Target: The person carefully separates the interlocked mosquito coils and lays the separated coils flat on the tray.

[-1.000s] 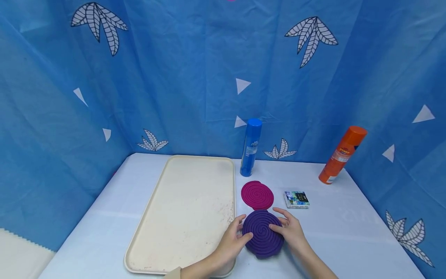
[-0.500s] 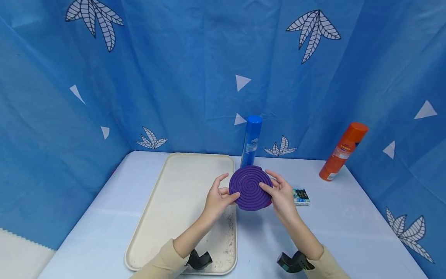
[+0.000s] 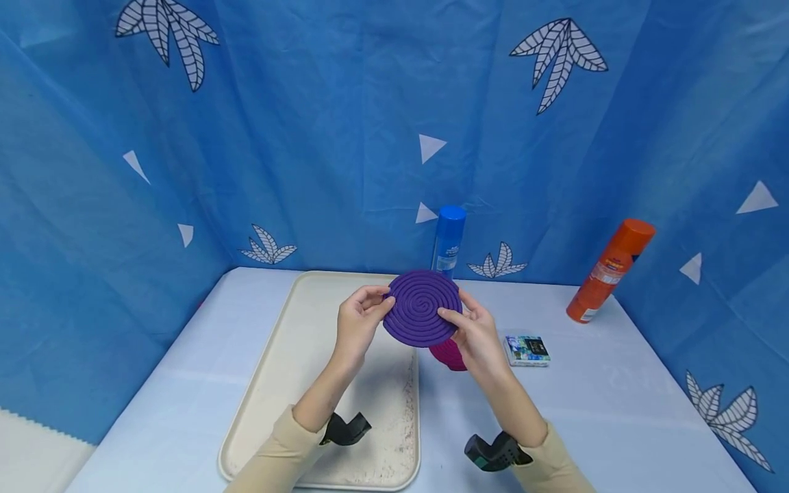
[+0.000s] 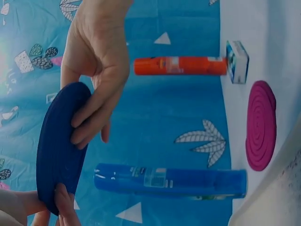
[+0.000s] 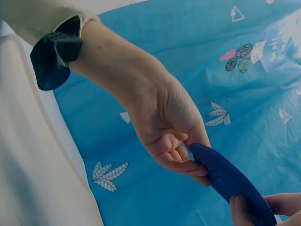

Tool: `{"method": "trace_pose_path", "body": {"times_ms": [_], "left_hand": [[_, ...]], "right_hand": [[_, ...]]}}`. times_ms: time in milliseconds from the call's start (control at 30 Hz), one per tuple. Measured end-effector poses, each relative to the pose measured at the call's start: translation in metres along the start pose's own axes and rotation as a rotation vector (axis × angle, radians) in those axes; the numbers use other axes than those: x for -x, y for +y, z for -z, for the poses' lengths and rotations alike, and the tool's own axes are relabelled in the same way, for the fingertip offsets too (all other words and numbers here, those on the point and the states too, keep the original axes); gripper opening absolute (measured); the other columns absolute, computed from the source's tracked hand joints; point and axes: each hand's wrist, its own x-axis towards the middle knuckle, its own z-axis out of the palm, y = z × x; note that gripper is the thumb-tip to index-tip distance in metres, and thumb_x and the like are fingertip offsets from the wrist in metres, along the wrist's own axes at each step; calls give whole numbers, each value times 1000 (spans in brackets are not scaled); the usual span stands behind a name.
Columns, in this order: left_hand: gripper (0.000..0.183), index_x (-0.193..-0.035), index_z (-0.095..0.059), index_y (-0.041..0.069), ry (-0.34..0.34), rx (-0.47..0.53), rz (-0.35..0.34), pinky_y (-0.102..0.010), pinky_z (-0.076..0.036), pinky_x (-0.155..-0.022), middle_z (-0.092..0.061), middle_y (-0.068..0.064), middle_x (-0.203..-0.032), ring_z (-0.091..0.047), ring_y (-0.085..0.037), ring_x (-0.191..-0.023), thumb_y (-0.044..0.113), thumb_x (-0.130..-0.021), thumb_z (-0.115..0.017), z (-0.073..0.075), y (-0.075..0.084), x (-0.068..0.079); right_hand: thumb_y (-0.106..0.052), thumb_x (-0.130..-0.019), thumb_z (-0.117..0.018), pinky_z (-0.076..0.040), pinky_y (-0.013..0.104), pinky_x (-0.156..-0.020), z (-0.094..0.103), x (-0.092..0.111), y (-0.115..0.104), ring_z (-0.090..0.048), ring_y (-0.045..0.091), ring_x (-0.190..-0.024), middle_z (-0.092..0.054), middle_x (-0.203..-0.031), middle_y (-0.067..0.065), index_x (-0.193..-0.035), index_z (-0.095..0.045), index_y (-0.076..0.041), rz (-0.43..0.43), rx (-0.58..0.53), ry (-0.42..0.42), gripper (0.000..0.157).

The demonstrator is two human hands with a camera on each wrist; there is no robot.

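Both hands hold up a round purple spiral coaster (image 3: 422, 308) above the tray's right edge in the head view. My left hand (image 3: 359, 322) pinches its left rim, thumb on the near face and fingers behind. On the opposite rim my right hand (image 3: 477, 335) grips it the same way. The left wrist view shows the coaster (image 4: 61, 146) nearly edge-on, with the right hand (image 4: 99, 70) on it. A magenta spiral coaster (image 3: 450, 354) lies on the table below, partly hidden by the purple one; the left wrist view shows it whole.
A cream tray (image 3: 277, 383) lies at the left of the white table (image 3: 592, 411). Behind the coaster stands a blue spray can (image 3: 450, 239). An orange spray can (image 3: 610, 270) stands at back right, and a small patterned box (image 3: 527, 350) lies nearer.
The purple coaster has risen off the table in both hands, moving away from the body and left toward the tray. The magenta coaster has become partly covered from view.
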Motion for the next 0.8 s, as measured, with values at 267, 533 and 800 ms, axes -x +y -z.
{"method": "trace_pose_path", "body": {"times_ms": [267,533,800], "left_hand": [[10,-95,-73,4,-28,-286,-160,-34,-55,-92,-67,-13,-115,-64,-21,-106,8,-86,-68,4,1,5],[22,-108,-73,13,-216,-518,-263,-52,-43,-106,-46,-15,-144,-46,-35,-132,18,-86,-70,-6,-1,18],[28,-112,-71,13,-197,-493,-306,-52,-43,-105,-39,-16,-150,-45,-37,-133,24,-86,-70,-11,-1,22]], "right_hand": [[6,-89,-55,-57,21,-82,0,3,5,-69,6,-90,-64,-115,5,-143,-32,2,2,84,-4,59],[5,-90,-53,-56,21,-85,1,5,11,-68,6,-94,-57,-124,13,-137,-39,0,100,109,74,49],[-6,-94,-53,-55,21,-88,-2,13,7,-66,7,-98,-60,-115,-1,-138,-39,-1,208,155,-60,46]]}}
